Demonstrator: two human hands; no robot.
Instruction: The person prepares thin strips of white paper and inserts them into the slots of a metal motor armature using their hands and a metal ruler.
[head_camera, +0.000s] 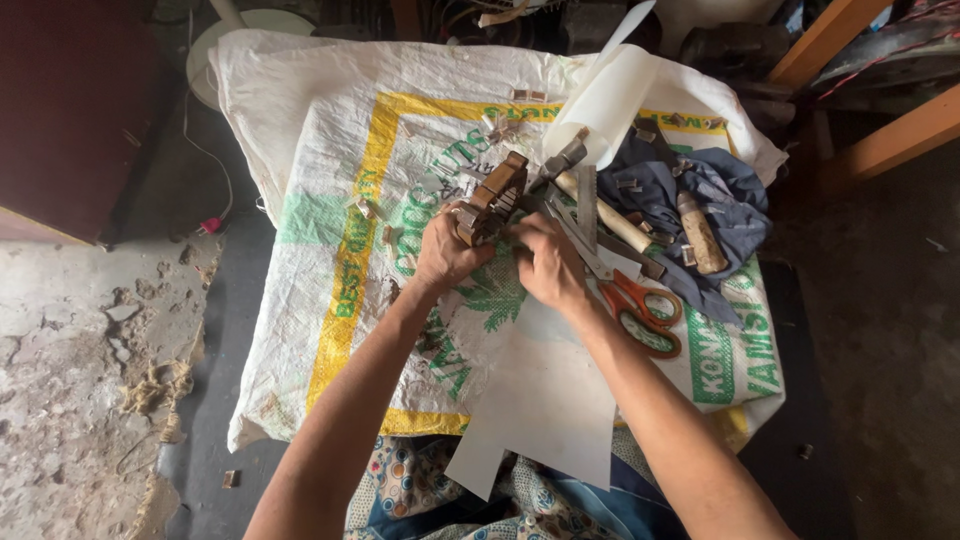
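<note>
Stator core (493, 197), a brown ring of slotted metal, is propped on edge over the printed woven sack (330, 200), so its slots face the person. In the head view, the left hand (445, 250) curls its fingers around the core's lower rim to steady it. The right hand (548, 262) pinches something small at the rim; what it is, I cannot tell. Orange-handled scissors (640, 310) and white insulation sheet (545, 400) lie just beside, within reach.

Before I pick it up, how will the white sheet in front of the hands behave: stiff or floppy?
The white sheet probably bends easily: its near edge hangs over the sack's edge onto the lap. It looks thin, so likely light. A similar white piece near the tools stands curled, suggesting it holds a curve and may feel slippery.
</note>
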